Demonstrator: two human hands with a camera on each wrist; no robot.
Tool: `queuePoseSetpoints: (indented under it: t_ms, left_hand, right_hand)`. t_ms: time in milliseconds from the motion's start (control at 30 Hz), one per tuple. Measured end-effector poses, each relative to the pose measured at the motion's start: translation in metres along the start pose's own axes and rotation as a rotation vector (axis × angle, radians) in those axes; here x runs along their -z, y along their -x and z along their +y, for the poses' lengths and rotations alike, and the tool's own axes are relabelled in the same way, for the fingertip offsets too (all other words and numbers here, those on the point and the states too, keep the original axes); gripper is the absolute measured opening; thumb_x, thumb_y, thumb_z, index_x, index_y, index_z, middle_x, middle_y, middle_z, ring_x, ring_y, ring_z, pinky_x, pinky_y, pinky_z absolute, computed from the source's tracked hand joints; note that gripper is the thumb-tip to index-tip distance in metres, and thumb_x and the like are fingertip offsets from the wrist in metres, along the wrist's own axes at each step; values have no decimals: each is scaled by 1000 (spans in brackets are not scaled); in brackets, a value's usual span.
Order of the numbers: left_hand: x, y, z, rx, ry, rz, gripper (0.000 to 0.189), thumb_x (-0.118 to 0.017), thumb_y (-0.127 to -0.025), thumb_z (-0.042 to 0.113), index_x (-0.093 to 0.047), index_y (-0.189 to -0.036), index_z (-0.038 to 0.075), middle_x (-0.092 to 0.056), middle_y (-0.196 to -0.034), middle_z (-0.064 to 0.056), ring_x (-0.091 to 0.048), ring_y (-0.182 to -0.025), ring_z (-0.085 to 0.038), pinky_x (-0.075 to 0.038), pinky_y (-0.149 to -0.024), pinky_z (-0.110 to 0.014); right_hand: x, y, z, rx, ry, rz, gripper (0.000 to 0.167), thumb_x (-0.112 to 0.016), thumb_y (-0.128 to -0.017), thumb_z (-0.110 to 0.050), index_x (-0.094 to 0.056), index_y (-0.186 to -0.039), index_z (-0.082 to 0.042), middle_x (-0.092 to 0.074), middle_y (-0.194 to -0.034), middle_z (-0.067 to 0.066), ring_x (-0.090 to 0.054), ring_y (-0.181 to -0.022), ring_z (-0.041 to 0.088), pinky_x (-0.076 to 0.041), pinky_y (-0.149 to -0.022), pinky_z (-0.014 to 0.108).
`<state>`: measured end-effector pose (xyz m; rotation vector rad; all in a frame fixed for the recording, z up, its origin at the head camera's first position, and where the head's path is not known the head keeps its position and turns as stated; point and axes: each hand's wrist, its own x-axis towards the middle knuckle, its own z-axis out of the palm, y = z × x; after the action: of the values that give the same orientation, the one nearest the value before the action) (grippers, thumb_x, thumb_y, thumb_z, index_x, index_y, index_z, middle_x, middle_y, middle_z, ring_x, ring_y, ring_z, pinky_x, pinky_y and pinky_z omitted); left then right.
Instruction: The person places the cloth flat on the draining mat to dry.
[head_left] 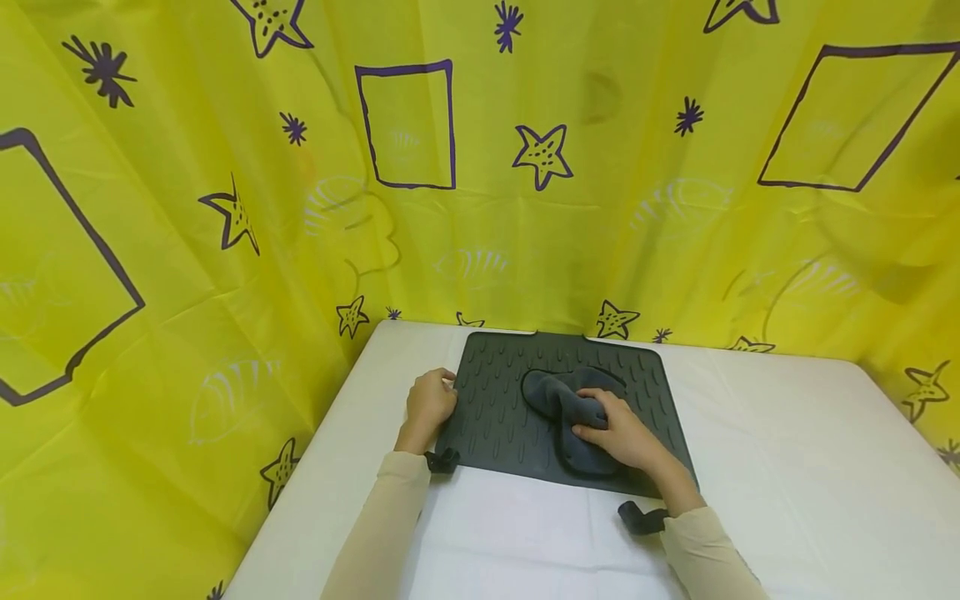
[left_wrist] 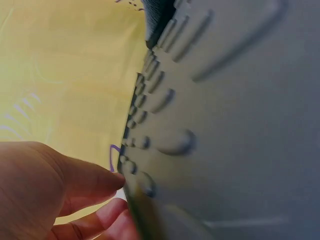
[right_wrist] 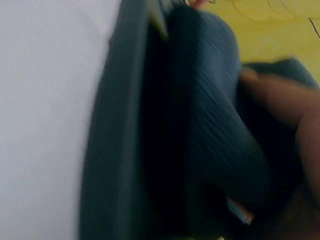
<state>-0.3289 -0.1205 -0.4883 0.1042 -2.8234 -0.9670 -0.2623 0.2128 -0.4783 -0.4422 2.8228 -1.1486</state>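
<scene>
- Gripping a bunched dark cloth [head_left: 553, 397]: the right hand [head_left: 624, 429], over the right half of a ridged mat [head_left: 491, 417].
- Pinching the mat's left edge: the left hand [head_left: 432, 402].
- Lying by the table's [head_left: 795, 467] far edge: the mat, cloth on top.

Yellow curtain [head_left: 502, 221]: I can read no words or numbers
Dark mat [head_left: 487, 421]: no lettering I can make out
Cloth [head_left: 551, 393]: nothing legible

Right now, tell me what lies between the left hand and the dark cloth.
Head view: only a bare stretch of the ridged mat lies between the left hand and the dark cloth.
</scene>
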Motion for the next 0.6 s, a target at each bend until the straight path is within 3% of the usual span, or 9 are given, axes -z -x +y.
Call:
queuePoseSetpoints:
  t_ms: [167, 300, 433, 600]
  left_hand:
    - [4, 1, 9, -68, 53, 25, 16, -68, -91, 12, -76, -106, 9, -74, -85, -6, -67, -73, -22, -54, -65, -38]
    - [3, 5, 21, -150, 92, 9, 7, -69, -93, 15, -74, -94, 10, -71, -82, -5, -62, -71, -18, -50, -63, -33]
    - [-5, 11, 36, -252, 93, -29, 8, -69, -94, 16, -73, -90, 10, -70, -83, -4, -61, -73, -16, -50, -65, -31]
    - [-23, 28, 61, -359, 25, -107, 10, -70, -95, 19, -75, -90, 12, -67, -82, 0, -58, -72, -11, -48, -65, -27]
  right_hand:
    - [23, 10, 3, 53, -90, -66, 73, -73, -94, -39, -40, -152, -10, -49, -149, 21, -52, -131, 40, -48, -103, 58]
    - [44, 19, 5, 60, -121, -49, 57, -66, -100, -36, -49, -145, -5, -59, -139, 17, -57, -126, 37, -50, -101, 54]
    - [56, 22, 14, 19, -80, -1, 41, -57, -105, -31, -58, -133, 0, -66, -127, 17, -63, -116, 33, -53, -97, 50]
    - [57, 24, 25, -64, 29, 0, 35, -58, -105, -23, -62, -127, 3, -69, -121, 21, -65, -111, 38, -55, -94, 54]
